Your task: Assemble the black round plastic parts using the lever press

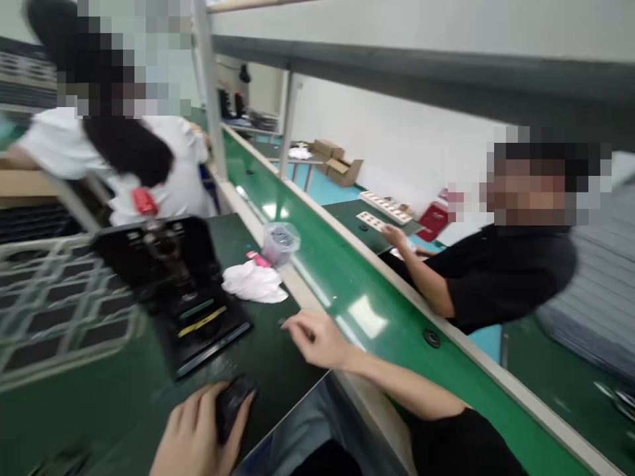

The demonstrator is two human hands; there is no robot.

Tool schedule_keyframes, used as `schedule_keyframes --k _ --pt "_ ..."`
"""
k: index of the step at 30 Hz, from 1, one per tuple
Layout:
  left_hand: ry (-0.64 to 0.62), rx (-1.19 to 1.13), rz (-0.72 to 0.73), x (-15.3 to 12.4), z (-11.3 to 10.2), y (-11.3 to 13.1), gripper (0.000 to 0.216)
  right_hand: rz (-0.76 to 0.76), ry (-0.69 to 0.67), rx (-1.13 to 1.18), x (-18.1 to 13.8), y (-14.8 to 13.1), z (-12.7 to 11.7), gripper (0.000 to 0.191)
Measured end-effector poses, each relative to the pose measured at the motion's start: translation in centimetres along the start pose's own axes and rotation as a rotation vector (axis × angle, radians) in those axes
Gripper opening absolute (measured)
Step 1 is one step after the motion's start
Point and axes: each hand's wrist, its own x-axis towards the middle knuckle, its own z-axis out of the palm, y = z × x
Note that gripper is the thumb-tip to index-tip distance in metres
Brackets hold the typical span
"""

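My left hand (198, 430) is closed round a small dark, rounded part (232, 404) just above the green worktop, its kind unclear. To the right, my right hand (317, 338) has thumb and forefinger pinched together. A tiny speck shows at its fingertips, too small to name. Beyond my left hand stands a black clamp fixture (198, 317) with a red-tipped lever (145, 201) and a yellow strip on its base. A crumpled white cloth (254, 283) lies between the fixture and a clear plastic tub (280, 242) of small dark pieces. A pink item (258, 259) rests against the cloth.
A green conveyor belt (342, 271) with pale rails runs diagonally on my right, carrying a black round part (431, 338). A compartmented tray (64, 311) of dark parts sits at left. One person sits across the belt, another ahead at left. A shelf (421, 39) hangs overhead.
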Motion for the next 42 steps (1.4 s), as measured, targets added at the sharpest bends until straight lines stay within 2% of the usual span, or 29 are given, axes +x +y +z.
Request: schedule_keyframes --k 2,5,7,12,15,18,21,26,30,33,35,39,42 --pt "-0.004 0.077 -0.133 0.1 -0.6 1.8 0.039 0.084 0.044 0.147 0.8 -0.8 -0.7 0.027" --pt "-0.051 0.017 -0.217 0.4 -1.0 3.0 0.05 0.079 0.122 0.245 2.8 -0.8 -0.1 0.028" --pt "-0.128 -0.096 -0.208 0.5 -1.5 2.9 0.055 0.057 0.122 0.297 4.3 -0.5 1.7 0.03" --pt "-0.391 -0.258 -0.155 0.6 -3.2 2.3 0.055 0.078 -0.024 0.48 7.4 -0.3 7.6 0.038" --pt "-0.423 -0.276 -0.186 0.6 -3.4 2.2 0.048 0.024 -0.034 0.44 8.6 -0.6 9.7 0.041" --pt "-0.423 -0.305 -0.212 0.7 -3.4 2.2 0.05 -0.021 -0.021 0.392 9.0 -0.9 10.5 0.041" --pt "-0.403 -0.32 -0.222 0.8 -3.3 2.0 0.053 -0.022 -0.027 0.37 9.0 -0.9 10.8 0.037" --pt "-0.37 -0.346 -0.217 0.7 -3.0 1.6 0.041 0.029 -0.048 0.364 8.5 -0.7 10.6 0.032" --pt "-0.377 -0.35 -0.217 0.5 -2.6 1.4 0.043 0.172 0.011 0.43 6.8 -1.5 7.4 0.031" --pt "-0.372 -0.344 -0.213 0.4 -2.4 1.4 0.047 0.293 -0.097 0.514 4.0 -2.8 4.7 0.028" --pt "-0.364 -0.333 -0.205 0.4 -2.2 1.5 0.049 0.375 -0.153 0.559 1.7 -3.4 3.9 0.028" --pt "-0.356 -0.31 -0.194 0.4 -2.0 1.5 0.047 0.416 -0.112 0.537 -1.7 -3.4 4.6 0.024" --pt "-0.352 -0.299 -0.189 0.3 -1.9 1.6 0.046 0.383 -0.125 0.513 -2.4 -2.8 5.6 0.022"
